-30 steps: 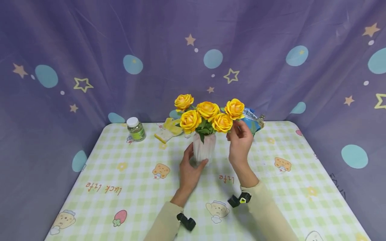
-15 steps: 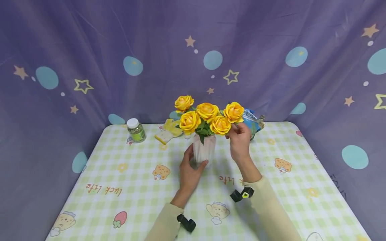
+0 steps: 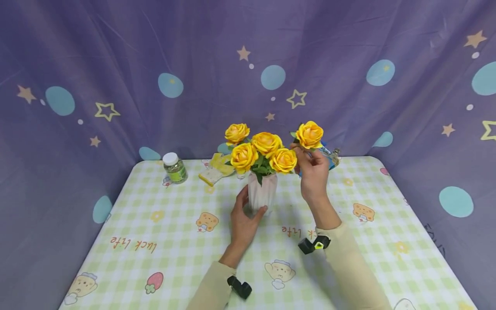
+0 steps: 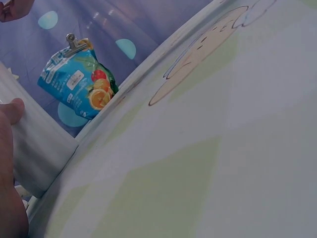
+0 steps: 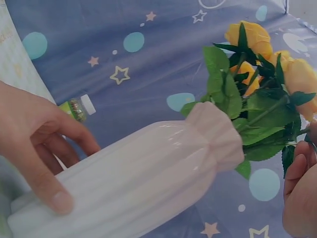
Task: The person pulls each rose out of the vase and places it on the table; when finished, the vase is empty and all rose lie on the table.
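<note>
A white fluted vase (image 3: 261,193) stands upright on the table with several yellow roses (image 3: 266,144) and green leaves in its mouth. My left hand (image 3: 245,219) grips the vase low down, thumb on the near side and fingers round the left; the right wrist view shows this left hand (image 5: 39,144) on the vase (image 5: 133,178) too. Right of the bunch, my right hand (image 3: 314,176) pinches one yellow rose (image 3: 310,134) just below its bloom. The lower stem of that rose is hidden. At the right wrist view's edge, the right hand (image 5: 302,193) is close to the leaves (image 5: 267,114).
A white-lidded jar (image 3: 175,168) stands at the back left. Beside it lies a yellow and white glove (image 3: 217,168). Behind my right hand is a blue bag (image 4: 79,82) closed with a metal clip (image 4: 74,44). A purple curtain (image 3: 217,94) hangs behind the checked table (image 3: 174,258).
My right hand has moved up and right with its rose, which now stands apart from the bunch. The rose beneath has shifted slightly left. My left hand stays on the vase.
</note>
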A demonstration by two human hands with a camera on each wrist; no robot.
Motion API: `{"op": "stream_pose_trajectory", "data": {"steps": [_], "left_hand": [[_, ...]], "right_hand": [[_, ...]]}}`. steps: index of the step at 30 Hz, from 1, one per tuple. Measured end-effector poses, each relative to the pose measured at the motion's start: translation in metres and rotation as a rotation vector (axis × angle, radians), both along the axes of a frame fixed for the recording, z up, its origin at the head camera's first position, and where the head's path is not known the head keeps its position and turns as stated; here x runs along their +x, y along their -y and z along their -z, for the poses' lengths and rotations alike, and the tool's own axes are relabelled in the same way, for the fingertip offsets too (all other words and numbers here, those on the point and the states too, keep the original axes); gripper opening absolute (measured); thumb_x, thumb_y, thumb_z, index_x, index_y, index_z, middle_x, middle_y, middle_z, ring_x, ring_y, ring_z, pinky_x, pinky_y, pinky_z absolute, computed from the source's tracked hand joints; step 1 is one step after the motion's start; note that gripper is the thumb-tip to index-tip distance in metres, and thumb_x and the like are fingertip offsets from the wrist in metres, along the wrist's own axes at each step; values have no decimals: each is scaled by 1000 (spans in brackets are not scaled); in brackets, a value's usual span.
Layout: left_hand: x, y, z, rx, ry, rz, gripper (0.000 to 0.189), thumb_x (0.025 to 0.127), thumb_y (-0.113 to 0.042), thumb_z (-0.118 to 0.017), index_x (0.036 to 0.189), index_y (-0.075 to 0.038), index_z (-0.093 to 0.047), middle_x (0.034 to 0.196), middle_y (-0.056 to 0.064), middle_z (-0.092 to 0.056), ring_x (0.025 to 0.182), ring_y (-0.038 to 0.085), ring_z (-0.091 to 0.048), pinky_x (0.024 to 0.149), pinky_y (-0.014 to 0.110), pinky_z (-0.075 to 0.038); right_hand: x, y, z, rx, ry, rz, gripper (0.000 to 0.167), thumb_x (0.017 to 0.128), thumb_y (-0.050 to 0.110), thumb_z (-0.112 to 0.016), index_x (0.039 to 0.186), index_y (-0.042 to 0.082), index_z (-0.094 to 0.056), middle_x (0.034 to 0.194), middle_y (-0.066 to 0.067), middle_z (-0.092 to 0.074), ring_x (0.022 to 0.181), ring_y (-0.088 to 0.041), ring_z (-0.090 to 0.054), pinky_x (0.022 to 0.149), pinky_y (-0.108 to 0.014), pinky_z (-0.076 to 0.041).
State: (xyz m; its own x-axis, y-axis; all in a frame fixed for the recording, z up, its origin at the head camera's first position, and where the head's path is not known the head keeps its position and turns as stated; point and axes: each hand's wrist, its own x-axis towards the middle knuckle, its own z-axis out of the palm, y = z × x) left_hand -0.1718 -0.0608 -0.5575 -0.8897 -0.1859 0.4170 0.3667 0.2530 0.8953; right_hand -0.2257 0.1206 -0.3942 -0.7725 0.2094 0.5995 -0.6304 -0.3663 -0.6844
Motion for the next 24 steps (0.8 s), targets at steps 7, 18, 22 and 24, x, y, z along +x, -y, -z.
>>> {"op": "stream_pose_trajectory", "data": {"steps": [7, 18, 22, 24], "left_hand": [[0, 0, 0, 5, -9, 2, 80, 93, -20, -93, 162, -16, -54, 156, 5, -64, 135, 33, -66, 115, 59, -52], [0, 1, 0, 8, -9, 0, 79, 92, -18, -94, 161, -17, -55, 154, 6, -65, 133, 34, -67, 114, 61, -51], [0, 0, 0, 4, 10, -3, 79, 93, -20, -94, 162, -16, -54, 154, 6, -65, 134, 34, -67, 115, 60, -51], [0, 0, 0, -3, 10, -5, 79, 93, -20, -93, 162, -16, -54, 154, 6, -65, 133, 34, -67, 114, 60, -51]], "right_hand": [[-2, -6, -10, -20, -21, 15, 11, 105, 10, -78, 107, 12, -89, 104, 0, -85, 54, -9, -54, 49, -19, -43], [-4, -15, -32, -51, -2, 119, 26, 102, -6, -69, 94, 11, -86, 95, -2, -85, 54, -6, -62, 49, -17, -48], [-5, -19, -38, -72, -14, 117, 23, 102, -7, -69, 93, 7, -84, 95, -5, -84, 55, -9, -62, 49, -18, -47], [-5, -20, -42, -83, -28, 116, 17, 102, -5, -71, 94, 3, -83, 96, -6, -84, 56, -10, -63, 49, -18, -47]]}}
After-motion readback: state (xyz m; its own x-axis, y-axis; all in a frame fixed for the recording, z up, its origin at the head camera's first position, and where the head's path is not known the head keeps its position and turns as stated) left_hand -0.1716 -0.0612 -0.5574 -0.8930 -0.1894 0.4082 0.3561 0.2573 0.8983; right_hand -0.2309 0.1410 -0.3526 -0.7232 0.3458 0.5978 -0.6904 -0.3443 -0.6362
